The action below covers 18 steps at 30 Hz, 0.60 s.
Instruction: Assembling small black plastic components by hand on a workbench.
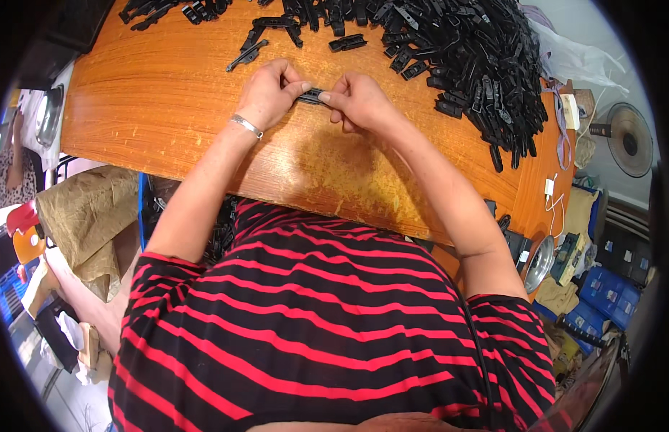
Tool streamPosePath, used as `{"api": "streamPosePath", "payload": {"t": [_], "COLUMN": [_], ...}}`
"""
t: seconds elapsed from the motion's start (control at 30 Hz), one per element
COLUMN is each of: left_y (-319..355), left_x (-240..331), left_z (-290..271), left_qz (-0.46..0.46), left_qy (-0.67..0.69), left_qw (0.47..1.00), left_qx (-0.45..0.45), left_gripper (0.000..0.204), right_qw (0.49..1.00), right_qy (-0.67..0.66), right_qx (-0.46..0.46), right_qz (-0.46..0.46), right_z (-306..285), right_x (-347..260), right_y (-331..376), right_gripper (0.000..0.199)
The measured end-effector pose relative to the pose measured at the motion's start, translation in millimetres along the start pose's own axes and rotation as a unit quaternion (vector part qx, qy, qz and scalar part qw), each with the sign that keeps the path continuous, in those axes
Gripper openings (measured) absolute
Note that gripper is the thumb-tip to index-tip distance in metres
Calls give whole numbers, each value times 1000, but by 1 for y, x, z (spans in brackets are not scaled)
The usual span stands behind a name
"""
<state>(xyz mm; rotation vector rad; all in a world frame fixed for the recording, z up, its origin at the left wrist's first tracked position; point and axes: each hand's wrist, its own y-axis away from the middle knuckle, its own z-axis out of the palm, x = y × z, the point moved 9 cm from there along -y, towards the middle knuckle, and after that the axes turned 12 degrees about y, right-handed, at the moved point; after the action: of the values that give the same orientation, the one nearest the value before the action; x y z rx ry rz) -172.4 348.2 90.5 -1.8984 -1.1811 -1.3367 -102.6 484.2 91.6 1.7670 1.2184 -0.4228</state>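
Between my two hands, just above the wooden table (161, 93), is a small black plastic clip-like part (312, 95). My left hand (271, 90) pinches its left end between thumb and fingers; a silver bracelet sits on that wrist. At the other end, my right hand (357, 102) pinches it the same way. The fingertips hide both ends of the part. Past my left hand lie a few loose black parts, among them a slim one (248, 55) and an angled one (273, 24). Another black piece (347, 43) rests beyond my right hand.
A large heap of similar black parts (485, 72) spreads over the table's far right, with more along the far edge. A clear plastic bag (575, 54) and a fan (629, 140) are at the right. Brown sacking (89, 209) hangs left of the table, and blue crates (609, 294) stand lower right.
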Motion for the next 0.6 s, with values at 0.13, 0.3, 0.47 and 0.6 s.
{"api": "streamPosePath", "payload": {"t": [0.13,0.3,0.47,0.6], "left_y": [-3,-5,36,108], "left_x": [13,9,-11,-38], "left_z": [3,-2,-26,-107], "left_qz": [18,20,-1,-163], "left_qy": [-52,-19,34,53], "left_qw": [998,1000,999,985], "left_qx": [-2,2,10,-17], "left_gripper": [19,25,22,17], "right_qw": [997,999,990,978], "right_qy": [68,40,98,184], "right_qx": [-15,-14,-17,20], "right_qz": [20,10,-95,-99], "right_z": [-1,-3,16,-6], "right_x": [8,-1,-5,-17], "right_y": [-7,-1,8,19], "right_gripper": [25,24,21,22]}}
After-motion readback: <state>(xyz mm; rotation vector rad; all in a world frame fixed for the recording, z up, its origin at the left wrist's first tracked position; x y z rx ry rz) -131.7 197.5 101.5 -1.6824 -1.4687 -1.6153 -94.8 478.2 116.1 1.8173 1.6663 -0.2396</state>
